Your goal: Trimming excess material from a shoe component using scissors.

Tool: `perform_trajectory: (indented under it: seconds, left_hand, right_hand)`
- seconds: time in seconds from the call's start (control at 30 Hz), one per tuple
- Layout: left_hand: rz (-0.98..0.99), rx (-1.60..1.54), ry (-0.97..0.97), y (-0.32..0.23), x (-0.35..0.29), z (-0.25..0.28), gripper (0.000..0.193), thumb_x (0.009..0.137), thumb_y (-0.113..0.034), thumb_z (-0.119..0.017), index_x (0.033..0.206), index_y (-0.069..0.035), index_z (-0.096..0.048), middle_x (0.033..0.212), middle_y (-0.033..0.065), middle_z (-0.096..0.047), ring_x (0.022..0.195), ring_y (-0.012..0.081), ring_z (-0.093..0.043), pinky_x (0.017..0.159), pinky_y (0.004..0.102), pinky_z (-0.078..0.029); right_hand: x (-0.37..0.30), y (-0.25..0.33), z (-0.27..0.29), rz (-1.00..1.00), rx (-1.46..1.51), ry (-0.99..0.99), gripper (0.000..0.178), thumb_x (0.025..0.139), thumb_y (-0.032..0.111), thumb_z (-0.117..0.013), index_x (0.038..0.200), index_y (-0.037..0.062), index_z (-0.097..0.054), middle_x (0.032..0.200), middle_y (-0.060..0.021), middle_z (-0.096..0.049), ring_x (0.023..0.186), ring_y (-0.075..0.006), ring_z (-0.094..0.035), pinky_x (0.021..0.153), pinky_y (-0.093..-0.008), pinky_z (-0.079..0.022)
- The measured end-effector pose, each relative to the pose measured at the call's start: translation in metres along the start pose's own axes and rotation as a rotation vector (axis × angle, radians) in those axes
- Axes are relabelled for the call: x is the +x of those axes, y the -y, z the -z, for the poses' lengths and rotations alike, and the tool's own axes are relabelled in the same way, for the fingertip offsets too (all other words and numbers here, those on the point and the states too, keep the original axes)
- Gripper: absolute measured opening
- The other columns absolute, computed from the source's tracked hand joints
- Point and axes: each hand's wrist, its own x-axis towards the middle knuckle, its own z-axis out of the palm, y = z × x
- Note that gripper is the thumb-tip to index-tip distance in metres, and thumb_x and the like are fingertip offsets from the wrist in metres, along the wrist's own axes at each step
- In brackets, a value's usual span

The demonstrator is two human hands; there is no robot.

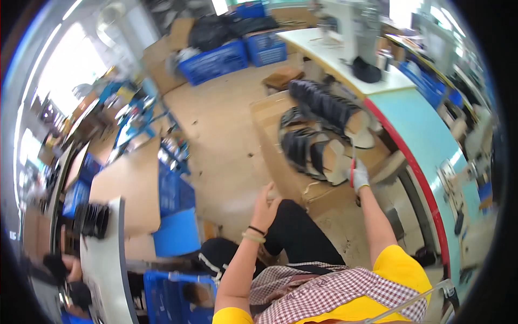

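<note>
My right hand (360, 176), in a whitish glove, is closed around a pair of scissors (353, 168) with red handles and blades pointing away from me. It hovers over the near right side of an open cardboard box (264, 125). In the box lie rows of stacked black pieces with pale inner faces, which look like shoe uppers (302, 148); another row (324, 105) runs along the far right side. My bare left hand (264, 208) rests by my knee, fingers apart and holding nothing, with dark and pale bands at the wrist.
A workbench (396, 81) with a red edge and sewing machines runs along the right. Blue crates (213, 62) stand at the back. To the left are a cardboard sheet (129, 181), a blue bin (177, 232) and a narrow table (102, 270) with a black stack.
</note>
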Motion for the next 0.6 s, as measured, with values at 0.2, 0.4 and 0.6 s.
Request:
perform_trajectory:
  seconds: [0.2,0.4,0.6]
  left_hand:
    - [0.408,-0.040,-0.823,0.008,-0.179,0.136,0.024,0.088,-0.009,-0.061,0.110,0.001,-0.060,0.091,0.0080,-0.066,0.074,0.0124,-0.063,0.065,0.0255,-0.051]
    - [0.853,1.114,-1.220,0.026,-0.398,0.192,0.040,0.078,-0.011,-0.067,0.116,-0.002,-0.056,0.111,0.0209,-0.057,0.106,0.0381,-0.052,0.092,0.0434,-0.042]
    - [1.623,0.971,-1.030,0.059,-0.607,0.194,0.034,0.074,-0.025,-0.072,0.100,-0.003,-0.067,0.103,0.0216,-0.064,0.099,0.0375,-0.060,0.087,0.0445,-0.048]
  right_hand:
    - [0.027,-0.004,-0.044,-0.044,0.312,0.344,0.051,0.093,0.020,-0.050,0.138,-0.0008,-0.039,0.138,-0.0115,-0.043,0.128,-0.0204,-0.039,0.107,-0.0333,-0.029]
    - [0.078,-0.115,-0.026,0.112,-0.035,0.185,0.030,0.093,0.024,-0.049,0.117,0.0077,-0.056,0.087,-0.0064,-0.057,0.074,-0.0161,-0.052,0.066,-0.0298,-0.043]
    - [0.169,-0.148,0.040,0.146,-0.113,-0.071,0.032,0.092,0.032,-0.048,0.113,0.0084,-0.055,0.088,-0.0098,-0.058,0.077,-0.0216,-0.054,0.069,-0.0354,-0.044]
